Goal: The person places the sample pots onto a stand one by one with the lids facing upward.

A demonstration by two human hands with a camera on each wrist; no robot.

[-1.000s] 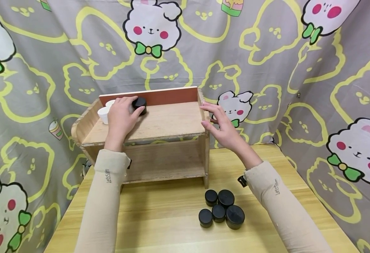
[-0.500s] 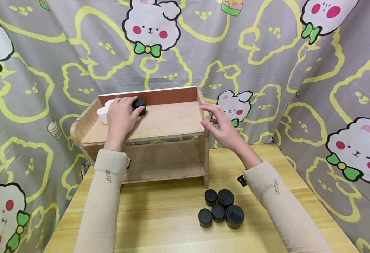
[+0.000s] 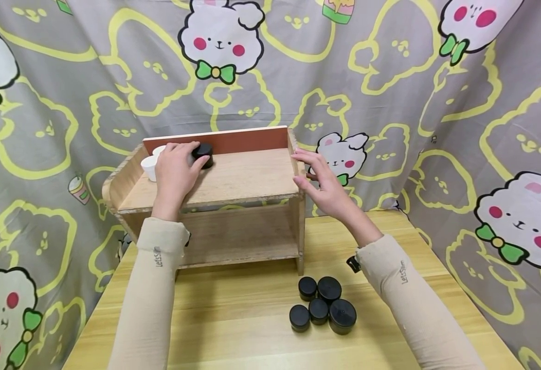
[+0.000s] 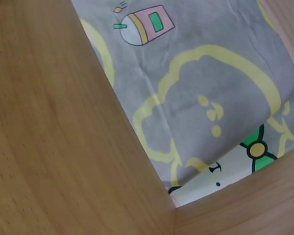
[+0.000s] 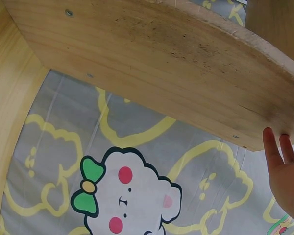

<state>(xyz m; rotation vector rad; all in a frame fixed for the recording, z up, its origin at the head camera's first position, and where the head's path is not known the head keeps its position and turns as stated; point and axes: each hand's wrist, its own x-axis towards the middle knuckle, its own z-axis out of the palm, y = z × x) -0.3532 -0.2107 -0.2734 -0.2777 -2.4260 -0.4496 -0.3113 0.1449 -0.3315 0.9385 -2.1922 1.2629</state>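
Note:
On the top board of a two-tier wooden shelf (image 3: 252, 174), my left hand (image 3: 176, 172) holds a small black round jar (image 3: 204, 155) between thumb and index finger. The hand's back covers part of the jar. Just left of that hand stand two white cups (image 3: 149, 168), one behind the other and partly hidden. My right hand (image 3: 322, 182) rests with extended fingers against the shelf's right side panel (image 3: 296, 164). In the right wrist view, fingertips (image 5: 268, 133) touch the outer face of that panel. The left wrist view shows no hand, only bare boards and curtain.
Several black lidded jars (image 3: 329, 289) of different sizes stand in a cluster on the wooden table (image 3: 233, 329), in front of the shelf's right end. A patterned grey curtain (image 3: 391, 103) hangs behind and on both sides. The shelf's lower board (image 3: 242, 236) lies below.

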